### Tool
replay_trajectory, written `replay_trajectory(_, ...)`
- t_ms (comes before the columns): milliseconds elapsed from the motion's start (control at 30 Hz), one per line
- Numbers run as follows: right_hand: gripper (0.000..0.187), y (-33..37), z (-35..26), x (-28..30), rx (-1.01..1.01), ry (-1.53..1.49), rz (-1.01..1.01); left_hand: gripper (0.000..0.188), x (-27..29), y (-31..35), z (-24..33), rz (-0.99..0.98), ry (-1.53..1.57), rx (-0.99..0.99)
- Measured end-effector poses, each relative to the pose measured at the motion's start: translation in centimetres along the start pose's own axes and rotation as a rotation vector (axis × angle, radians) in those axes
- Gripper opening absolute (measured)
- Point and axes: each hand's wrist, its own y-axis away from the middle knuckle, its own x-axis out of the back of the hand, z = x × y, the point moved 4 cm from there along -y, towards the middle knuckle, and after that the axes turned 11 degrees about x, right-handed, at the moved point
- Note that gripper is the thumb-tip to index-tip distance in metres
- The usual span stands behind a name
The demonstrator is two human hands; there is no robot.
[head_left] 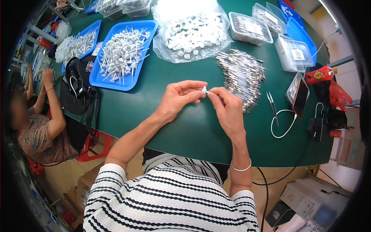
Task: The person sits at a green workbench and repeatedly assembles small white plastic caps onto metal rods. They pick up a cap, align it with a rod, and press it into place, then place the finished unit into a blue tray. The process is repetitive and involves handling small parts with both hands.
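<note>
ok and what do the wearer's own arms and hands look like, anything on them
Both the left hand and the right hand are ungloved. The left sleeve and right sleeve are white knit with wavy black stripes, leaving the forearms bare. A thin, pale, plain-looking bangle circles the right forearm; the left has none visible.

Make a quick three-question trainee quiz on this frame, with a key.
1. True or false: the left hand holds a small white piece.
2. Multiple choice: the tabletop is: A) blue; B) dark green; C) white.
3. Fill in: the tweezers lie to the ____ of the pile of thin metallic parts.
Key: 1 true; 2 B; 3 right.
</note>
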Motion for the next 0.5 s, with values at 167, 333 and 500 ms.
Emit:
replay_trajectory(167,0.009,-0.08,-0.62,0.25,0.029,0.036,-0.02,0.026,0.16,-0.18,-0.15,0.004,-0.044,-0.019)
replay_trajectory(333,0.009,0.03,-0.6,0.31,-0.019,0.077,-0.083,0.026,0.09,-0.07,-0.03,-0.002,-0.019,0.002)
replay_trajectory(500,0.008,-0.01,-0.83,0.16,0.073,0.129,-0.047,0.025,0.12,-0.03,0.28,0.003,-0.035,-0.007)
